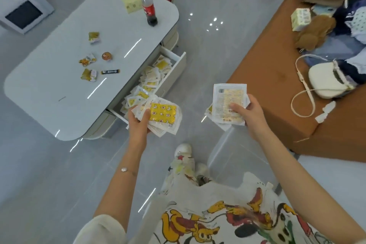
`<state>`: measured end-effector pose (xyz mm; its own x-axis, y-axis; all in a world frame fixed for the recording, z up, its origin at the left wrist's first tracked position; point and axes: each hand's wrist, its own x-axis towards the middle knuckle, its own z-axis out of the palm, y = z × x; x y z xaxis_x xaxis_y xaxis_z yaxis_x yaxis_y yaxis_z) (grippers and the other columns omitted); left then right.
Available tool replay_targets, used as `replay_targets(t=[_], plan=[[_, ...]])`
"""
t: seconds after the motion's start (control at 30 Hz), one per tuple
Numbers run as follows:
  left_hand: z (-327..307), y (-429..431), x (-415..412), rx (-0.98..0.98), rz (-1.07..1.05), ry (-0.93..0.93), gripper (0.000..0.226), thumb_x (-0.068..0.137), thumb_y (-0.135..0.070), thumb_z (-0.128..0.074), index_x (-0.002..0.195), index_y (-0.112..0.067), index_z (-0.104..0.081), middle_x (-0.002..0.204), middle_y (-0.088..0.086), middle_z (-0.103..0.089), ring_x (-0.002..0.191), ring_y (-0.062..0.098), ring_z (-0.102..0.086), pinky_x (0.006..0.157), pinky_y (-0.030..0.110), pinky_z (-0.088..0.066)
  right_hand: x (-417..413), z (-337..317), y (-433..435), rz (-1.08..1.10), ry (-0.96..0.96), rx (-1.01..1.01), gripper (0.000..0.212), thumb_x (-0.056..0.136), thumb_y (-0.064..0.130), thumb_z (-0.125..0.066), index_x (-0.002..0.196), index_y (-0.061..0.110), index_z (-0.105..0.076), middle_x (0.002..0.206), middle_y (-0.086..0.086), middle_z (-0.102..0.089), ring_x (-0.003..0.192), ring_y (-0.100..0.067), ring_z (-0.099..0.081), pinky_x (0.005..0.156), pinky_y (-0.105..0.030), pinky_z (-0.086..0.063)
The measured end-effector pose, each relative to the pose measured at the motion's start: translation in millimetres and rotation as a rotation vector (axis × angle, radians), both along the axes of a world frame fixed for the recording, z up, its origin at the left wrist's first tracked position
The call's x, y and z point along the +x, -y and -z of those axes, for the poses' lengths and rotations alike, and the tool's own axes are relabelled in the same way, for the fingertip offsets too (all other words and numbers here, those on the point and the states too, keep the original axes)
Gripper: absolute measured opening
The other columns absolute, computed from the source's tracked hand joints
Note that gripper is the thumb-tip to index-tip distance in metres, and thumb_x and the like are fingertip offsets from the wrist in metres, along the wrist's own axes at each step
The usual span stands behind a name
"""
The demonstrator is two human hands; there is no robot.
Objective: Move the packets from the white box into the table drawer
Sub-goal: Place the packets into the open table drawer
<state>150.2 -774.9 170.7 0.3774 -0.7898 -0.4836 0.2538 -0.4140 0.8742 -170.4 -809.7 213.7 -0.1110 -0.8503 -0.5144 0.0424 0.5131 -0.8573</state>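
Note:
My left hand [138, 123] grips a fanned stack of white packets [163, 115], the top one with a yellow star-and-moon patch, just over the near end of the open table drawer [179, 65]. The drawer holds several white and yellow packets [152, 80]. My right hand [246, 114] grips a second stack of packets [227, 99], printed back side up, above the floor to the right of the drawer. No white box is in sight.
The white low table [59, 89] carries a cola bottle [149, 7], a yellow packet [131, 2], several snack wrappers [89, 74] and a small round cup [107, 56]. A brown sofa [277, 69] at right holds a white bag [324, 83], clothes and cardboard. Grey tiled floor lies between them.

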Motion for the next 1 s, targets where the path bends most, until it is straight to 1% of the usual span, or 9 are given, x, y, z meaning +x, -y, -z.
replay_targets(t=[0.13,0.23,0.4,0.53,0.63,0.7,0.8,0.87,1.0], plan=[[13,25,23,0.011,-0.13,-0.023,0.028,0.097,-0.021,-0.057,0.12,-0.024,-0.041,0.109,-0.005,-0.065,0.087,0.011,-0.071,0.063,0.031,-0.059,36,11,57,-0.102,0.001,0.018,0.036,0.082,0.011,-0.074,0.113,0.018,-0.058,0.111,-0.001,-0.07,0.099,-0.02,-0.07,0.08,-0.037,-0.059],[22,50,43,0.012,-0.198,-0.043,0.031,0.097,-0.021,-0.057,0.123,-0.023,-0.041,0.106,-0.006,-0.065,0.084,0.009,-0.071,0.06,0.029,-0.057,70,16,100,-0.172,0.009,0.012,0.041,0.081,0.011,-0.075,0.118,0.015,-0.057,0.111,-0.001,-0.07,0.097,-0.018,-0.07,0.072,-0.029,-0.059],[35,95,79,0.034,-0.292,-0.064,0.036,0.096,-0.022,-0.059,0.126,-0.021,-0.04,0.106,-0.004,-0.066,0.082,0.01,-0.072,0.059,0.028,-0.057,128,19,170,-0.294,-0.009,0.042,0.051,0.079,0.009,-0.076,0.125,0.013,-0.055,0.114,-0.004,-0.07,0.1,-0.021,-0.07,0.081,-0.039,-0.059],[48,129,114,0.035,-0.328,-0.074,0.034,0.094,-0.023,-0.061,0.124,-0.022,-0.044,0.107,-0.003,-0.068,0.087,0.015,-0.073,0.061,0.03,-0.057,171,27,222,-0.33,-0.055,0.104,0.042,0.077,0.008,-0.078,0.113,0.023,-0.062,0.105,-0.003,-0.073,0.095,-0.023,-0.071,0.081,-0.041,-0.057],[65,150,139,0.059,-0.361,-0.095,0.026,0.094,-0.021,-0.062,0.114,-0.029,-0.048,0.099,-0.011,-0.071,0.085,0.013,-0.072,0.061,0.026,-0.057,201,46,256,-0.401,-0.084,0.146,0.033,0.078,0.009,-0.077,0.103,0.028,-0.067,0.103,0.001,-0.074,0.094,-0.021,-0.071,0.082,-0.04,-0.057],[80,160,153,0.088,-0.402,-0.095,0.027,0.093,-0.02,-0.063,0.112,-0.031,-0.049,0.096,-0.013,-0.071,0.085,0.01,-0.072,0.06,0.022,-0.056,221,63,274,-0.43,-0.109,0.176,0.029,0.078,0.011,-0.077,0.101,0.027,-0.069,0.106,-0.001,-0.074,0.095,-0.021,-0.071,0.084,-0.04,-0.057],[116,170,171,0.14,-0.475,-0.098,0.03,0.092,-0.019,-0.064,0.117,-0.024,-0.048,0.105,-0.004,-0.068,0.086,0.012,-0.072,0.061,0.023,-0.056,251,99,298,-0.458,-0.113,0.211,0.026,0.081,0.01,-0.074,0.101,0.026,-0.069,0.107,-0.003,-0.073,0.098,-0.024,-0.07,0.086,-0.042,-0.056],[151,172,181,0.188,-0.507,-0.103,0.027,0.093,-0.021,-0.063,0.115,-0.024,-0.047,0.106,-0.001,-0.067,0.086,0.013,-0.072,0.062,0.024,-0.056,270,135,312,-0.49,-0.127,0.251,0.024,0.082,0.011,-0.072,0.1,0.026,-0.069,0.106,-0.003,-0.073,0.098,-0.024,-0.07,0.086,-0.041,-0.055],[241,170,196,0.301,-0.566,-0.103,0.032,0.094,-0.023,-0.061,0.121,-0.024,-0.043,0.107,0.0,-0.066,0.082,0.012,-0.072,0.059,0.025,-0.056,307,230,336,-0.575,-0.156,0.318,0.022,0.084,0.012,-0.07,0.1,0.027,-0.067,0.106,0.0,-0.072,0.094,-0.016,-0.07,0.073,-0.029,-0.057]])
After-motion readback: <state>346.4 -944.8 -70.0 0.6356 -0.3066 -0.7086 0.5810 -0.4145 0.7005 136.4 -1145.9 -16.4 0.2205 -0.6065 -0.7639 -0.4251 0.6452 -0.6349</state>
